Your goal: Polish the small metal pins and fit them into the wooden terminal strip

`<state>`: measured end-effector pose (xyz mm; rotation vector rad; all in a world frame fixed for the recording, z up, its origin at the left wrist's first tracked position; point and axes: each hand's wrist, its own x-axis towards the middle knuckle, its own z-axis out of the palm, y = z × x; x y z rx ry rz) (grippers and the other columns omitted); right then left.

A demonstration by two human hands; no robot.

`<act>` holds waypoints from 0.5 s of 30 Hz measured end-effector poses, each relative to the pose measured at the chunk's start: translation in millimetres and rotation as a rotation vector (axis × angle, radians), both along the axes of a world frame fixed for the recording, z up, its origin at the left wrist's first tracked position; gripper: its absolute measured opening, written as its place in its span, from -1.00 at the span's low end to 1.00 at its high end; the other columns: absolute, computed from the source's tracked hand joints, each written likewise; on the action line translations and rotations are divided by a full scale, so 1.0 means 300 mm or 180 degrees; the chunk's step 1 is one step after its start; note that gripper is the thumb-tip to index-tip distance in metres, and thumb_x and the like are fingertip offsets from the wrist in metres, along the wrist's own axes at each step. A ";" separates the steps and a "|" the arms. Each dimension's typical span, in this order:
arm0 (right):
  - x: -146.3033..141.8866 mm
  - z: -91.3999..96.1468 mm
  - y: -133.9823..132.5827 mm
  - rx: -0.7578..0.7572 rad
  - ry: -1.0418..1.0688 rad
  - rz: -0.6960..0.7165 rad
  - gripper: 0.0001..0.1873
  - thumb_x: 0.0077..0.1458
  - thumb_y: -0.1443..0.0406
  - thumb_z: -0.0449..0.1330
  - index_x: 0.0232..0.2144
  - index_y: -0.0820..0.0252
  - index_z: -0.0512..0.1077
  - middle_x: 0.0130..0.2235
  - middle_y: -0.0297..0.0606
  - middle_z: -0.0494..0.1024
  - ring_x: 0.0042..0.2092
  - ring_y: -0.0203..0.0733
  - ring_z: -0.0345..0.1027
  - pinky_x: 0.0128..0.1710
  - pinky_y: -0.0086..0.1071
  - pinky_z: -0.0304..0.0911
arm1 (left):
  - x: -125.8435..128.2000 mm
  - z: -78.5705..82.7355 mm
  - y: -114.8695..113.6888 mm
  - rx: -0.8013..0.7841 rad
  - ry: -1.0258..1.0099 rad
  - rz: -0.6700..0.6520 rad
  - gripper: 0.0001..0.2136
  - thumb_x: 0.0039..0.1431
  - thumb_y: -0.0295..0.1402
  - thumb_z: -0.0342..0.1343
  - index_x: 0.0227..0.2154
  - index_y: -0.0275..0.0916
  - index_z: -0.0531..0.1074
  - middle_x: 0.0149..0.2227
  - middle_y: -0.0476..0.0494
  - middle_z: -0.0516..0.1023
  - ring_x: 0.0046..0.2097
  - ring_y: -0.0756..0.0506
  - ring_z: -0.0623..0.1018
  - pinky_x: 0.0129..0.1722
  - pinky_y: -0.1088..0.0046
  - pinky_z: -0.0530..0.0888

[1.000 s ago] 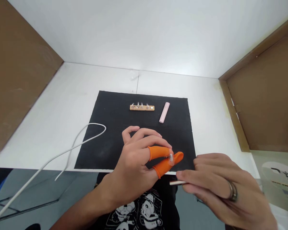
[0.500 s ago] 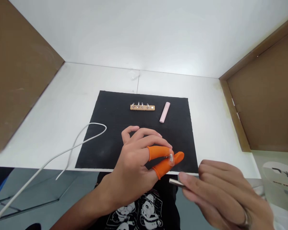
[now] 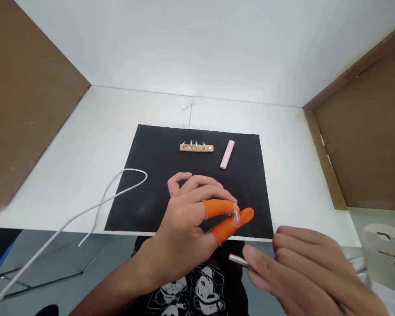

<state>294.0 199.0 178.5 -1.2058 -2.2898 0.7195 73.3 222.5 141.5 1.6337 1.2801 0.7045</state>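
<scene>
My left hand (image 3: 191, 219) hovers over the near edge of a black mat (image 3: 158, 193). Its thumb and forefinger wear orange finger cots and pinch a small clear, silvery part (image 3: 236, 216). My right hand (image 3: 303, 267) is low at the right, below the table edge, fingers closed around a thin metal tool (image 3: 238, 260) whose tip points left toward the pinched part. Tool and part are apart. At the mat's far side lie a small wooden strip with several metal pins (image 3: 196, 147) and a pink stick (image 3: 227, 154).
A white cable (image 3: 95, 206) loops onto the mat's left side and runs off the table's near left edge. Brown cardboard walls (image 3: 23, 101) stand left and right. A clear plastic bag (image 3: 382, 245) lies at the right. The table (image 3: 95, 131) is white.
My right hand has dropped lower and a little right with the metal tool. My left hand has kept its pinch almost still.
</scene>
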 end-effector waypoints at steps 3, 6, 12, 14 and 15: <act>0.051 -0.025 0.030 0.0282 -0.0052 -0.0190 -0.88 0.42 0.46 0.24 -0.11 0.22 0.57 -0.51 -0.44 0.45 -0.50 -0.34 0.21 -0.46 -0.34 0.22 | 0.002 0.000 -0.002 0.0027 -0.0010 0.0004 -0.86 0.38 -0.43 0.37 -0.32 -0.10 0.61 -0.20 0.17 0.79 -0.05 -0.10 0.70 0.24 0.13 0.21; 0.098 -0.051 0.041 0.0424 -0.0013 -0.0640 -0.87 0.40 0.44 0.28 -0.12 0.11 0.55 -0.40 -0.37 0.59 -0.50 -0.32 0.21 -0.49 -0.29 0.16 | 0.001 -0.001 -0.005 0.0004 -0.0011 -0.0010 -0.85 0.40 -0.43 0.36 -0.32 -0.10 0.60 -0.20 0.18 0.79 -0.06 -0.09 0.70 0.25 0.13 0.19; 0.002 0.025 -0.002 0.0156 -0.0057 0.0035 -0.88 0.46 0.45 0.20 -0.03 0.27 0.51 -0.54 -0.53 0.37 -0.51 -0.35 0.15 -0.39 -0.29 0.25 | 0.001 -0.007 0.000 0.0013 0.0005 0.0002 -0.87 0.38 -0.43 0.38 -0.31 -0.10 0.61 -0.19 0.17 0.79 -0.05 -0.10 0.70 0.23 0.10 0.20; -0.002 0.033 0.002 0.0141 -0.0142 0.0197 -0.89 0.48 0.44 0.18 -0.04 0.26 0.51 -0.56 -0.55 0.37 -0.52 -0.36 0.18 -0.34 -0.30 0.31 | 0.002 -0.008 0.001 -0.0007 -0.0001 -0.0018 -0.87 0.38 -0.43 0.39 -0.31 -0.10 0.61 -0.19 0.17 0.79 -0.05 -0.10 0.70 0.23 0.09 0.20; 0.011 0.025 0.009 0.0167 -0.0169 0.0170 -0.86 0.47 0.46 0.18 -0.01 0.26 0.51 -0.54 -0.53 0.41 -0.51 -0.35 0.20 -0.38 -0.29 0.28 | 0.002 -0.008 0.000 -0.0007 -0.0007 -0.0026 -0.87 0.37 -0.43 0.39 -0.31 -0.10 0.61 -0.19 0.17 0.79 -0.05 -0.10 0.70 0.23 0.09 0.20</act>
